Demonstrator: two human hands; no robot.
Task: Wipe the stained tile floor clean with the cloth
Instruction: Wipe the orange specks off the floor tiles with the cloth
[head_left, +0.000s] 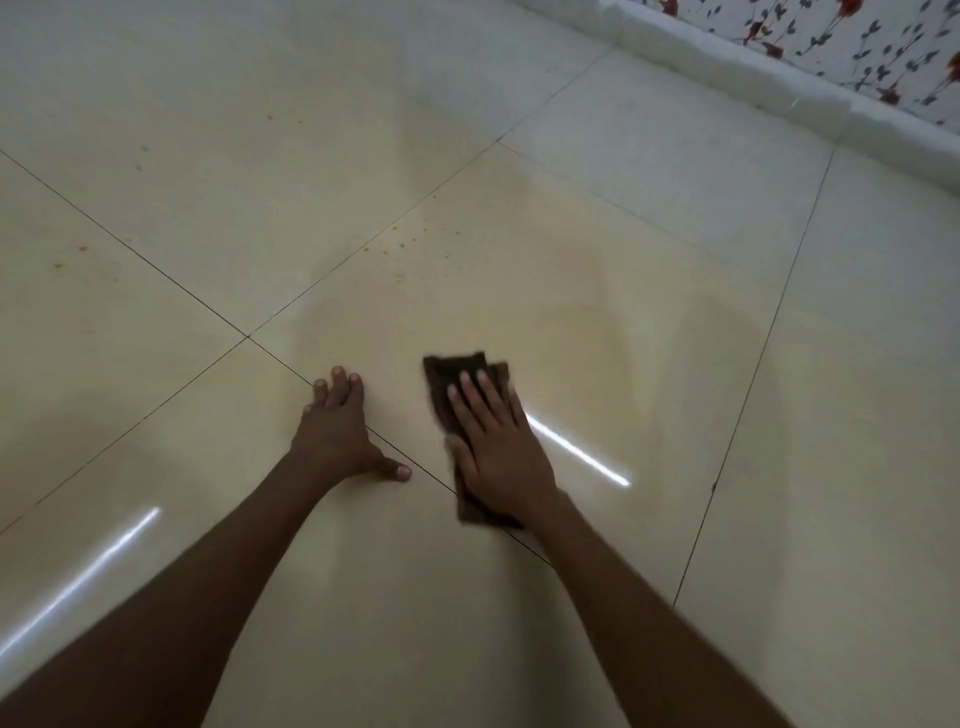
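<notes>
The floor is laid in large cream tiles, glazed and glossy, smooth enough to mirror bright streaks of light. Thin dark grout lines run between them. Small orange-brown specks dull the shine in places. The cloth is dark brown fabric, matt and soft-looking. The wall carries a matt floral print above a pale, rough-looking skirting.

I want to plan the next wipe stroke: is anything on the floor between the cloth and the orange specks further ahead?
Nothing visible. The right hand presses the dark cloth flat, and bare tile floor runs from its far edge to the orange specks. The left hand rests off to the side, outside that path.
</notes>
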